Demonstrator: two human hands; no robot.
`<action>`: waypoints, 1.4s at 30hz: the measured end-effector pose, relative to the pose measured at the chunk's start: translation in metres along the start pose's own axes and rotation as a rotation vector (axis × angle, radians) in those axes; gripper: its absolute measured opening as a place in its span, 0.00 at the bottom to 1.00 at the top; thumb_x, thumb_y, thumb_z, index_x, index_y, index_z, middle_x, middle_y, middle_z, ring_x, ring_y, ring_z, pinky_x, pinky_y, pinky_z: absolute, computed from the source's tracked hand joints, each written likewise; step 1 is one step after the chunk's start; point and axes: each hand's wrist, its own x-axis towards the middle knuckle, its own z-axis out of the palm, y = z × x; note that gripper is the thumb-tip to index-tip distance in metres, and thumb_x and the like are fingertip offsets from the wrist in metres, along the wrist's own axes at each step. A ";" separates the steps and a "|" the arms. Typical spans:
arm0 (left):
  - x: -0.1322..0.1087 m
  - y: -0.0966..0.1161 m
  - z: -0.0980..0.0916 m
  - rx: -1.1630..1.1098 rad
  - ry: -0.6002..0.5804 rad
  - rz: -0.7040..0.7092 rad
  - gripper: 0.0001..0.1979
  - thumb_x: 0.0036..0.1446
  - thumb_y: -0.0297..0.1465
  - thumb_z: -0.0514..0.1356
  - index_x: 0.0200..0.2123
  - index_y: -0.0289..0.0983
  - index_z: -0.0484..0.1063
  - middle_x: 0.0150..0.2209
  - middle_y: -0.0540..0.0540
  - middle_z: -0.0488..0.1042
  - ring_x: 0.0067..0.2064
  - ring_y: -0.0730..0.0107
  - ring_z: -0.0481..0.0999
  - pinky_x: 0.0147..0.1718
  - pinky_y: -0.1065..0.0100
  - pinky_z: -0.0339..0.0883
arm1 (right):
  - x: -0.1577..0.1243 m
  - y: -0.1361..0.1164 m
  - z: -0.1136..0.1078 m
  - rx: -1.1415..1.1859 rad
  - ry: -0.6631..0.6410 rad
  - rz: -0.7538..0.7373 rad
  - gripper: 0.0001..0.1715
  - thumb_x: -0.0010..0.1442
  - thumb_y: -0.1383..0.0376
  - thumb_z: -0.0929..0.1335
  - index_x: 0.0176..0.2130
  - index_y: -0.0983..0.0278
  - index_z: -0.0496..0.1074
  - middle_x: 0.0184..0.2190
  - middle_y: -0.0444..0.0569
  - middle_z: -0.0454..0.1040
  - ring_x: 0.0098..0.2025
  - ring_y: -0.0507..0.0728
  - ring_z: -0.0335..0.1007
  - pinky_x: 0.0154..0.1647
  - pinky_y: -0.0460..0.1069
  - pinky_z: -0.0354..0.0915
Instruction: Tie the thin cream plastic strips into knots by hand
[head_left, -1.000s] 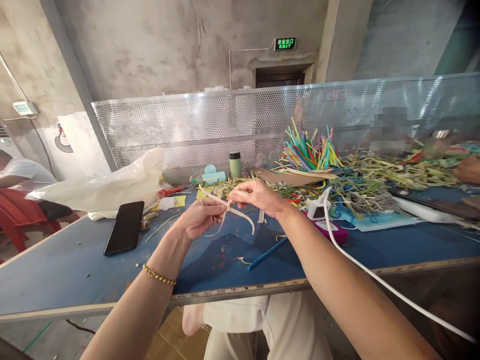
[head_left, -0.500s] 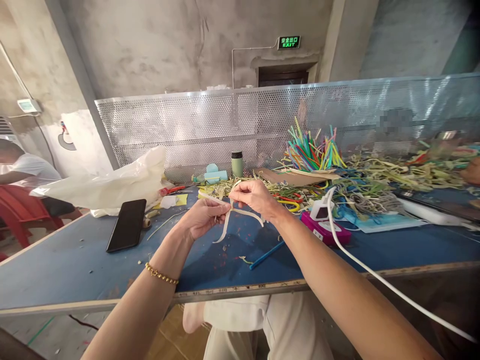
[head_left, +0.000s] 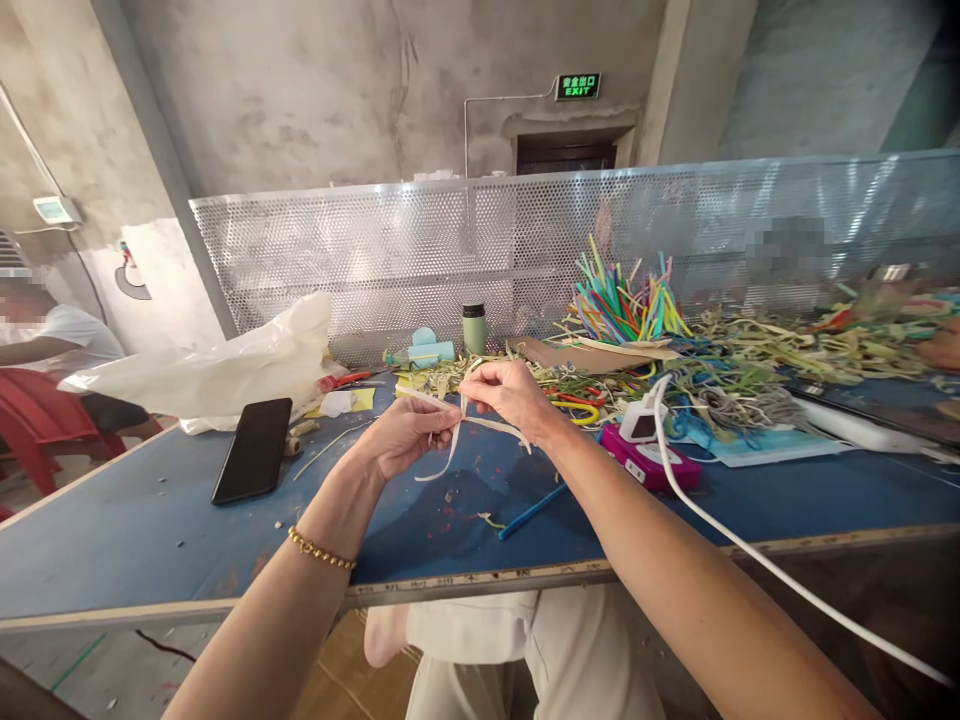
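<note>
Both hands pinch a pale strip (head_left: pixel 442 462) above the middle of the blue table (head_left: pixel 135 540). The left hand (head_left: pixel 409 432) clamps the crossing and the right hand (head_left: pixel 510 395) grasps the upper end. Over the last half-second the hanging tail has swung slightly left (the crossing looks drawn snugger). A phone (head_left: pixel 253 450) lies to the left.

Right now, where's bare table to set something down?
Bare: blue table front left, between phone and near edge; front right, between blue straw and white cable. Crowded: back right, strip pile and coloured straws. Left hand and right hand hold a pale strip.
</note>
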 end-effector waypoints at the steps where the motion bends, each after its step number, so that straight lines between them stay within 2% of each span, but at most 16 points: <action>1: 0.001 0.000 -0.001 -0.016 0.016 -0.001 0.12 0.44 0.31 0.73 0.23 0.27 0.78 0.20 0.45 0.72 0.22 0.79 0.68 0.22 0.74 0.60 | 0.000 0.001 0.000 -0.029 -0.023 0.011 0.14 0.56 0.60 0.70 0.24 0.67 0.74 0.22 0.47 0.74 0.22 0.50 0.67 0.24 0.46 0.62; 3: 0.002 0.000 -0.002 -0.057 0.068 0.001 0.11 0.43 0.30 0.73 0.24 0.26 0.78 0.21 0.45 0.72 0.22 0.79 0.68 0.23 0.74 0.61 | 0.000 0.003 -0.001 -0.076 -0.095 0.034 0.19 0.58 0.55 0.69 0.25 0.67 0.74 0.22 0.49 0.75 0.24 0.52 0.70 0.25 0.46 0.63; 6: 0.004 0.000 -0.004 -0.097 0.116 0.000 0.09 0.44 0.27 0.72 0.25 0.25 0.78 0.21 0.44 0.73 0.22 0.78 0.68 0.23 0.74 0.62 | -0.002 0.005 0.000 -0.070 -0.229 0.021 0.21 0.56 0.51 0.71 0.25 0.67 0.73 0.22 0.48 0.74 0.25 0.52 0.72 0.25 0.46 0.65; 9: 0.004 0.001 -0.005 -0.114 0.119 -0.014 0.08 0.47 0.26 0.70 0.27 0.24 0.78 0.22 0.43 0.73 0.23 0.77 0.69 0.24 0.74 0.63 | -0.005 0.004 0.002 -0.012 -0.264 0.048 0.22 0.52 0.51 0.74 0.27 0.67 0.71 0.21 0.45 0.72 0.23 0.51 0.71 0.22 0.45 0.65; 14: 0.004 -0.001 -0.005 -0.131 0.122 -0.023 0.07 0.49 0.26 0.69 0.27 0.25 0.78 0.21 0.44 0.72 0.21 0.78 0.67 0.22 0.74 0.61 | -0.006 0.002 0.003 0.034 -0.307 0.076 0.19 0.54 0.54 0.73 0.29 0.67 0.70 0.15 0.40 0.66 0.15 0.47 0.60 0.14 0.43 0.58; 18: 0.005 -0.002 -0.005 -0.148 0.125 -0.012 0.09 0.47 0.27 0.70 0.25 0.25 0.76 0.21 0.46 0.71 0.21 0.80 0.65 0.21 0.76 0.59 | -0.006 0.000 0.003 0.023 -0.301 0.041 0.15 0.56 0.58 0.72 0.28 0.67 0.70 0.14 0.37 0.62 0.14 0.45 0.55 0.13 0.42 0.53; 23: 0.005 -0.002 -0.004 -0.142 0.103 -0.006 0.12 0.45 0.29 0.72 0.23 0.26 0.74 0.21 0.47 0.69 0.21 0.81 0.63 0.21 0.76 0.58 | -0.006 -0.002 0.000 -0.060 -0.283 -0.012 0.11 0.58 0.62 0.70 0.28 0.67 0.71 0.14 0.38 0.63 0.15 0.45 0.56 0.15 0.42 0.53; 27: 0.004 -0.002 -0.004 -0.115 0.092 -0.008 0.13 0.45 0.30 0.71 0.22 0.27 0.73 0.19 0.47 0.68 0.20 0.81 0.62 0.20 0.76 0.55 | -0.006 -0.003 0.000 -0.087 -0.298 -0.032 0.11 0.59 0.62 0.69 0.28 0.66 0.70 0.14 0.38 0.63 0.15 0.46 0.57 0.15 0.42 0.54; 35: 0.003 -0.001 -0.004 -0.124 0.080 0.004 0.13 0.38 0.29 0.73 0.20 0.28 0.72 0.19 0.50 0.65 0.21 0.81 0.60 0.20 0.75 0.55 | -0.007 -0.004 -0.002 -0.090 -0.317 0.003 0.12 0.60 0.62 0.68 0.28 0.66 0.70 0.14 0.39 0.64 0.15 0.46 0.58 0.15 0.42 0.56; 38: 0.002 -0.002 -0.003 -0.050 0.092 0.039 0.14 0.40 0.31 0.73 0.19 0.28 0.73 0.19 0.50 0.65 0.21 0.81 0.60 0.20 0.74 0.54 | -0.007 -0.003 0.000 -0.086 -0.319 0.035 0.12 0.60 0.61 0.69 0.28 0.66 0.70 0.16 0.40 0.65 0.16 0.46 0.59 0.15 0.42 0.58; 42: 0.003 -0.003 -0.001 0.072 0.109 0.112 0.16 0.44 0.36 0.72 0.20 0.29 0.74 0.19 0.48 0.66 0.21 0.80 0.60 0.20 0.74 0.53 | -0.008 -0.002 0.008 0.033 -0.286 0.110 0.16 0.58 0.55 0.70 0.30 0.66 0.72 0.21 0.44 0.70 0.18 0.48 0.65 0.13 0.42 0.58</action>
